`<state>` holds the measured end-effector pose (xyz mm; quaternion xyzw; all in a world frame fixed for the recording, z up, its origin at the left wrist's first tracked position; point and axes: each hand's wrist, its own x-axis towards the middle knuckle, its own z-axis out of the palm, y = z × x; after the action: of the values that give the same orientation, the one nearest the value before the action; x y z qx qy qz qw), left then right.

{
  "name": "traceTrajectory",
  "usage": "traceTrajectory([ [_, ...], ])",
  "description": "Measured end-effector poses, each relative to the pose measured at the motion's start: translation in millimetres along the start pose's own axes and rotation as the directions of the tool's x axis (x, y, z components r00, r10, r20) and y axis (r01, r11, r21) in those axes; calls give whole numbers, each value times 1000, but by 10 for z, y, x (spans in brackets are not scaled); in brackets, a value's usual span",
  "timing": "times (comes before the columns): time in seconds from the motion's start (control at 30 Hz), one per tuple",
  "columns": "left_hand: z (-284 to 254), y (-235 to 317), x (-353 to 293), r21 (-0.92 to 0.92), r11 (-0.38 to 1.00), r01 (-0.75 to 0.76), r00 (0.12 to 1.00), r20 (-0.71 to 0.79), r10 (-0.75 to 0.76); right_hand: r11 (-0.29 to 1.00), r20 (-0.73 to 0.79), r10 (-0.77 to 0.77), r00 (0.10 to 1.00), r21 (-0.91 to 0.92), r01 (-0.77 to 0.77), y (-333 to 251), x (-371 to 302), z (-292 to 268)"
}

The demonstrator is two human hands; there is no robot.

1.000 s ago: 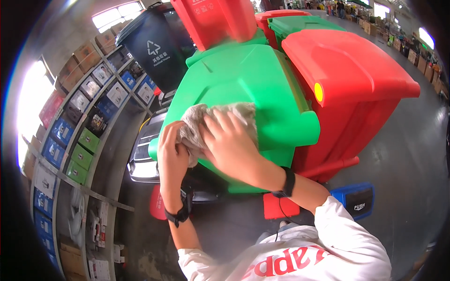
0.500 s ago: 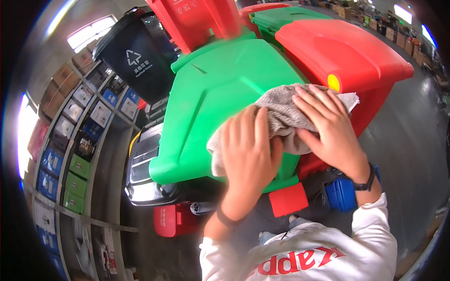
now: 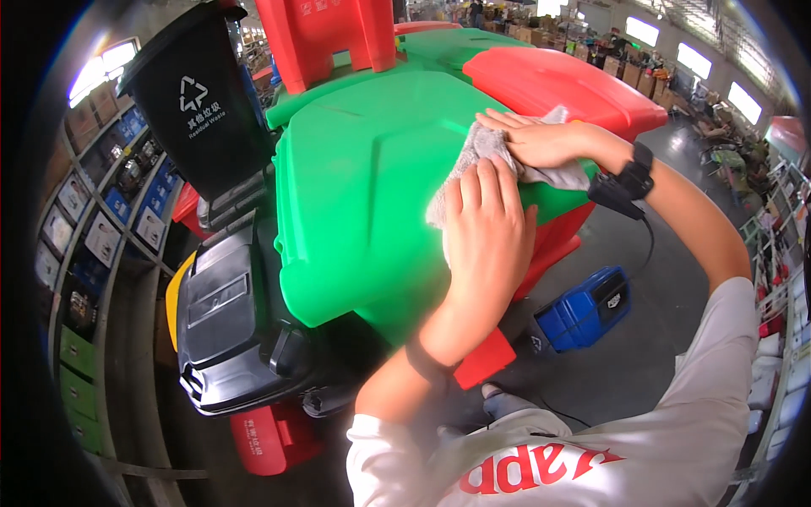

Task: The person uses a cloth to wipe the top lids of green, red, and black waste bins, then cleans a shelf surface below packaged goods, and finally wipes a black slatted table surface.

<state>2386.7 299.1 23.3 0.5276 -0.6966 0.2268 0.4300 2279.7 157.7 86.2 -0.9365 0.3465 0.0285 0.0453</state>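
Note:
A grey-beige cloth (image 3: 456,179) lies bunched on the sloping lid of a large green wheeled bin (image 3: 338,194), near the lid's right side. My left hand (image 3: 488,221) rests on the cloth's near part, palm down, its fingers stretched forward and side by side. Beyond it my right hand (image 3: 541,142) reaches across the cloth from the right, open, with its fingers laid out flat toward the left. The cloth is pressed under both hands, and one end sticks out past the right hand. A black band device sits on my right wrist (image 3: 632,173).
Red bins stand behind (image 3: 325,38) and to the right (image 3: 562,80). A tall black bin (image 3: 198,110) and a low black lidded bin (image 3: 224,296) are at left. Shelves with boxes (image 3: 80,346) line the left wall. Small blue (image 3: 570,317) and red bins (image 3: 266,439) stand below.
The view has turned and shifted. Both hands and the cloth are further toward the lid's far right side; my right arm now stretches in from the right with its hand turned sideways.

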Motion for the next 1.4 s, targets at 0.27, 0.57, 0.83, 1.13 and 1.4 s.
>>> traceTrajectory([
  [0.27,193,-316,63,281,949,140,984,-147,-102,996,82,-8,997,85,1,-278,721,-105],
  [0.57,-495,-713,-150,208,960,186,983,-49,-179,827,170,-430,886,469,311,-870,1555,62],
  [0.83,-743,-620,-644,196,951,238,964,-165,-207,793,17,-607,795,-55,607,-1415,1253,175],
  [1.13,-522,-469,-408,249,959,132,988,-105,-109,906,156,-413,897,169,388,-1185,607,-125],
  [1.4,-190,-343,-43,195,980,37,996,-88,-20,951,94,-294,951,-68,301,-679,310,-207],
])
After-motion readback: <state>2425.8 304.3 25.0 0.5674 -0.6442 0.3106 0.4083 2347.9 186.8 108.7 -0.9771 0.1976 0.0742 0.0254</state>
